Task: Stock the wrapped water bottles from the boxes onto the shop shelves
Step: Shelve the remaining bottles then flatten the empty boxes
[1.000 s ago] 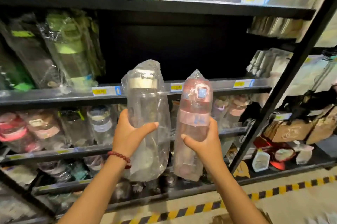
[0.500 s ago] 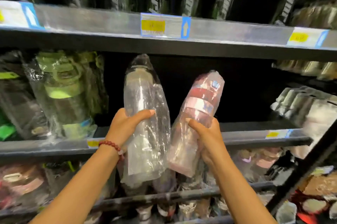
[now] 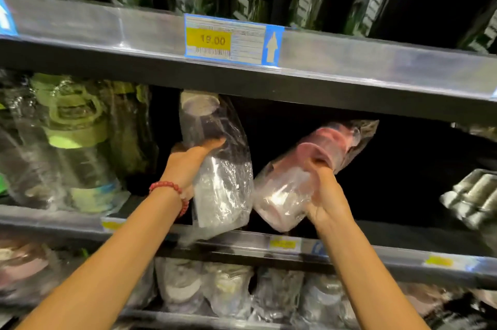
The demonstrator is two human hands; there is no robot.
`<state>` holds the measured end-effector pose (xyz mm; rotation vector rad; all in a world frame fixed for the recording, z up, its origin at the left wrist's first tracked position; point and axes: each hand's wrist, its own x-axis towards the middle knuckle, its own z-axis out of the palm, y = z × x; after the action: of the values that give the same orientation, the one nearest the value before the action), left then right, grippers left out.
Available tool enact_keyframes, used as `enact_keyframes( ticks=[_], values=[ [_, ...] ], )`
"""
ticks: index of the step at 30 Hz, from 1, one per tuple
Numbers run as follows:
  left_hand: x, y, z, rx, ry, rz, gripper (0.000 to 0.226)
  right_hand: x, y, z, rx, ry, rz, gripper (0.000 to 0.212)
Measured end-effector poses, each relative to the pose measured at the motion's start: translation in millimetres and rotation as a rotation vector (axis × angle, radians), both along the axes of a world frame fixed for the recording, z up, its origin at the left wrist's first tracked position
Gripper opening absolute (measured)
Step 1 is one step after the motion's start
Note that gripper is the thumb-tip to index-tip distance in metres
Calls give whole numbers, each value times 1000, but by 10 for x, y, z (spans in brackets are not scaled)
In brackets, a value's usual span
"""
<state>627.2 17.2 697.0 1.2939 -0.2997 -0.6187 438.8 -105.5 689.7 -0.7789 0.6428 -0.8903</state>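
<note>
Pink bottle [image 3: 317, 168] — cap up-right, tilted

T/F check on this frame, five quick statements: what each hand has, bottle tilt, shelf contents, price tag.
1. The left hand holds a clear wrapped bottle. True.
2. The right hand is empty. False: its fingers curl round a pink wrapped bottle.
3. The pink wrapped bottle stands upright on the shelf. False: it is tilted, top leaning to the right, and in the hand's grip above the shelf edge.
4. Green-lidded wrapped bottles sit on the same shelf, left of the hands. True.
5. The price tag on the upper shelf rail reads 29.00. False: it reads 19.00.
</note>
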Motion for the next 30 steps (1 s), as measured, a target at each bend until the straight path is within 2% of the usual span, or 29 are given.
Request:
enact_keyframes(
  ticks=[3,5,7,9,10,12,13,15,19,24,30],
  values=[
    [-9,-89,36,-83,-27,41,106,59,-52,-65,-14,-44,-91,34],
    [25,-157,76,-76,-82,76,94,99,-51,-100,-52,-56,-161,41],
    [44,-209,119,-20,-167,179,70,135,-41,-136,-134,-48,-220,31],
    [79,-240,82,15,-258,250,72,160,-1,-163,-246,-7,-258,23],
    [62,-223,47,14,-304,262,72,174,11,-200,-326,32,-278,29],
    [-6,-148,-72,-11,-391,265,65,199,42,-274,-506,126,-307,61],
    [-30,-110,-136,-29,-422,268,67,216,48,-315,-587,168,-337,62],
    [-64,-48,-190,-49,-467,293,74,259,82,-371,-700,263,-387,49],
    [-103,-38,-191,-26,-518,355,76,339,219,-448,-894,374,-410,52],
    [-153,-78,-236,-11,-549,384,83,423,193,-505,-1017,489,-415,54],
    [-267,-32,-299,9,-725,263,67,397,240,-475,-1026,486,-472,70]
  ],
)
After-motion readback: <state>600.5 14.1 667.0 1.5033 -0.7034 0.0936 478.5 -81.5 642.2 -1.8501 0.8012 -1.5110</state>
